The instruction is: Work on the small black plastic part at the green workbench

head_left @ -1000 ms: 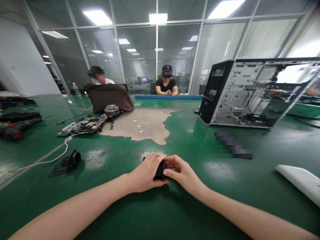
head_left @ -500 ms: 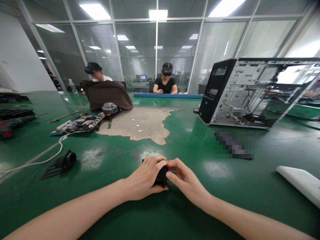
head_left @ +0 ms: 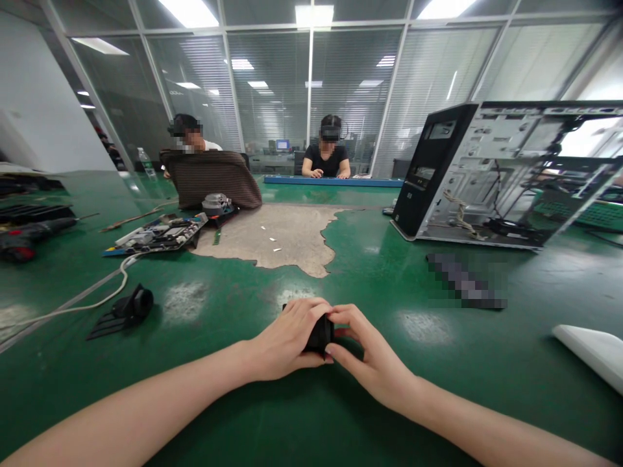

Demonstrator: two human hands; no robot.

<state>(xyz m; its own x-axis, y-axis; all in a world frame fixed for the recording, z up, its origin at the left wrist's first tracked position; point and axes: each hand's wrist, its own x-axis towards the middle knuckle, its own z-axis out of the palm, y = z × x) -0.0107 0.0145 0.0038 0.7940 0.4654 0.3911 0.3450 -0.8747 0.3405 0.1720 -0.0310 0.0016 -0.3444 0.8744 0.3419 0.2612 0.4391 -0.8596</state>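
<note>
A tall glass partition with pale metal frames (head_left: 310, 91) crosses the upper half of the frame, its uprights leaning outward toward both sides. Fine grey horizontal blinds (head_left: 346, 71) show in its middle panes. A plain white wall (head_left: 43, 110) fills the upper left. Bright rectangular white ceiling lights (head_left: 314, 15) run along the top edge, and smaller bright rectangles (head_left: 242, 64) appear in the glass. Through the centre panes sits a small lit bluish monitor screen (head_left: 282, 144). The upper right is washed out by brightness. Below spreads a glossy green tabletop (head_left: 219, 421), with a ragged-edged beige patch (head_left: 287, 227) at centre.
</note>
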